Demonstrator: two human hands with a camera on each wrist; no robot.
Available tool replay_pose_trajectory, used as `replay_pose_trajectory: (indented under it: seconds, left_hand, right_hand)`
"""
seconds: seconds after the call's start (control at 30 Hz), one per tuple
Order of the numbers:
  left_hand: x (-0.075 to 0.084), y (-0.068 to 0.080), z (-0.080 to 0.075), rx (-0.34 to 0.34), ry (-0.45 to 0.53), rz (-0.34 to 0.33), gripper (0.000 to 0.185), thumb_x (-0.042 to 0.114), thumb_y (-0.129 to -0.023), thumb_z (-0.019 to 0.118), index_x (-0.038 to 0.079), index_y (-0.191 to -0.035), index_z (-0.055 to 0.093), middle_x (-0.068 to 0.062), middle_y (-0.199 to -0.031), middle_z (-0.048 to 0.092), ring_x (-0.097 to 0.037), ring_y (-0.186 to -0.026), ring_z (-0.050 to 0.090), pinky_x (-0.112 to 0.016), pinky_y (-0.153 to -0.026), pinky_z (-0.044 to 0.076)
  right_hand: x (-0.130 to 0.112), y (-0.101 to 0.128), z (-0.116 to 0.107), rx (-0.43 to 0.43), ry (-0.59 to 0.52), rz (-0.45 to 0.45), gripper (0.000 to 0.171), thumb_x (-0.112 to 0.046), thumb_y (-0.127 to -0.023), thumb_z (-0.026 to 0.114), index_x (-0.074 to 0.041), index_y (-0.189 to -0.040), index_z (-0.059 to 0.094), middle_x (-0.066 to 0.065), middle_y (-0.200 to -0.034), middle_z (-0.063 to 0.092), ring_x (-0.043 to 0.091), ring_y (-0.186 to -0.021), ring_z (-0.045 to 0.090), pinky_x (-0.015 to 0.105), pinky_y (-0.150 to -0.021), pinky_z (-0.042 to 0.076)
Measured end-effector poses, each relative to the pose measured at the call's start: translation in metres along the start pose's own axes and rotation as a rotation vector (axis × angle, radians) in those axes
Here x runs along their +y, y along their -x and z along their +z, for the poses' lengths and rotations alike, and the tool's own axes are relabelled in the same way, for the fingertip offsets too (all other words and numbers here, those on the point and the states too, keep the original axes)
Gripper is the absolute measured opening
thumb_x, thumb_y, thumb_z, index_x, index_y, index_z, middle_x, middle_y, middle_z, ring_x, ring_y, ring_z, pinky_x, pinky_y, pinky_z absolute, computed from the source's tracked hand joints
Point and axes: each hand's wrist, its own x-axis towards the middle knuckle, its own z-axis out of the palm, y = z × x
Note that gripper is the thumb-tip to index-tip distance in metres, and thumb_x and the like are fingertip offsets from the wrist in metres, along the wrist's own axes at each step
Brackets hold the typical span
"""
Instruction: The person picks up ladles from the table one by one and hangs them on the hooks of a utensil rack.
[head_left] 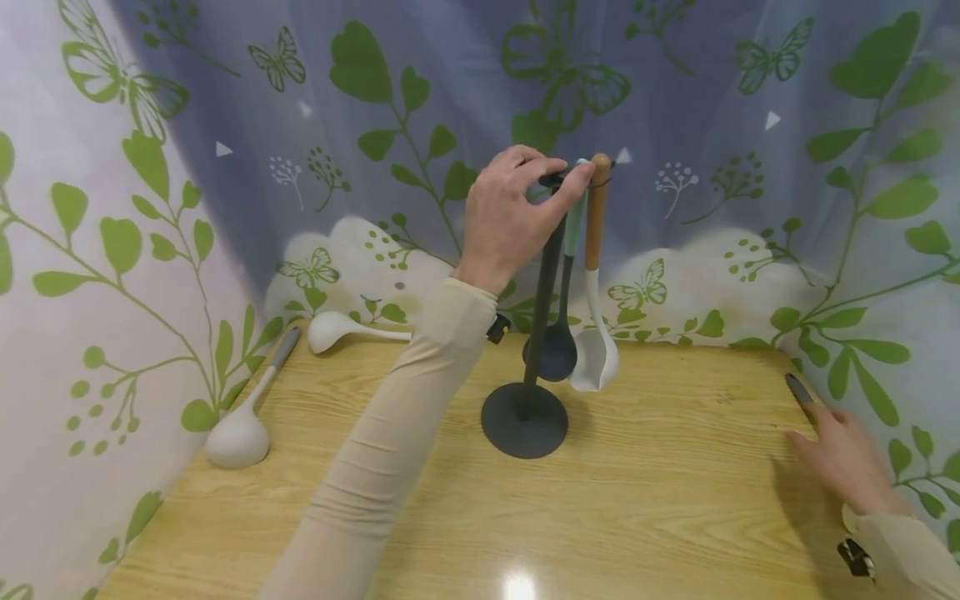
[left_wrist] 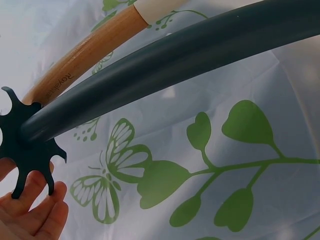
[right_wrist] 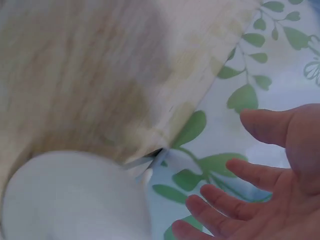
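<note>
Pinched by the left hand [head_left: 510,212] is the notched top [left_wrist: 27,145] of a dark utensil stand [head_left: 525,417] at mid-worktop [head_left: 675,500], best steadied while utensils hang, whereas the right hand [head_left: 843,454] rests open near a grey handle [head_left: 799,390].

Bright even light; table [head_left: 675,500] glare; right wrist view blurred.
</note>
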Motion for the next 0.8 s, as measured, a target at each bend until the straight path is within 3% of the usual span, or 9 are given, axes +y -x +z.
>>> replay_pose_trajectory:
  seconds: [0.13,0.37,0.57,0.8]
  left_hand:
    - [0.001,0.0,0.0,0.006,-0.015,0.004,0.034,0.042,-0.093,0.065,0.013,-0.105,0.078,-0.001,-0.102,0.069,-0.016,-0.094,0.063,-0.028,-0.079,0.05]
    - [0.001,0.0,0.0,0.006,-0.017,0.005,0.034,0.042,-0.092,0.065,0.012,-0.105,0.078,-0.001,-0.102,0.069,-0.016,-0.095,0.063,-0.027,-0.078,0.051]
    - [0.001,0.0,-0.001,0.011,-0.012,0.012,0.034,0.041,-0.092,0.066,0.012,-0.104,0.078,-0.002,-0.101,0.069,-0.016,-0.094,0.063,-0.027,-0.078,0.05]
    - [0.001,-0.001,-0.001,-0.005,-0.013,0.0,0.035,0.042,-0.093,0.065,0.013,-0.106,0.078,-0.002,-0.103,0.069,-0.017,-0.095,0.063,-0.028,-0.079,0.05]
  right_hand:
    - [0.008,0.003,-0.003,-0.041,0.045,0.03,0.06,-0.024,-0.099,0.053,0.022,-0.132,0.037,0.052,-0.119,0.038,0.063,-0.105,0.038,0.07,-0.081,0.038]
    - [0.013,0.008,-0.001,-0.128,0.075,0.177,0.066,-0.031,-0.1,0.049,0.015,-0.142,0.027,0.05,-0.121,0.034,0.063,-0.108,0.038,0.073,-0.074,0.041]
    - [0.017,0.006,-0.001,-0.205,0.073,0.203,0.067,-0.033,-0.1,0.049,0.019,-0.137,0.029,0.049,-0.122,0.037,0.063,-0.109,0.041,0.071,-0.085,0.04]
    - [0.027,0.003,-0.002,-0.273,0.078,0.206,0.071,-0.032,-0.098,0.05,0.025,-0.134,0.026,0.049,-0.123,0.039,0.063,-0.108,0.044,0.068,-0.086,0.042]
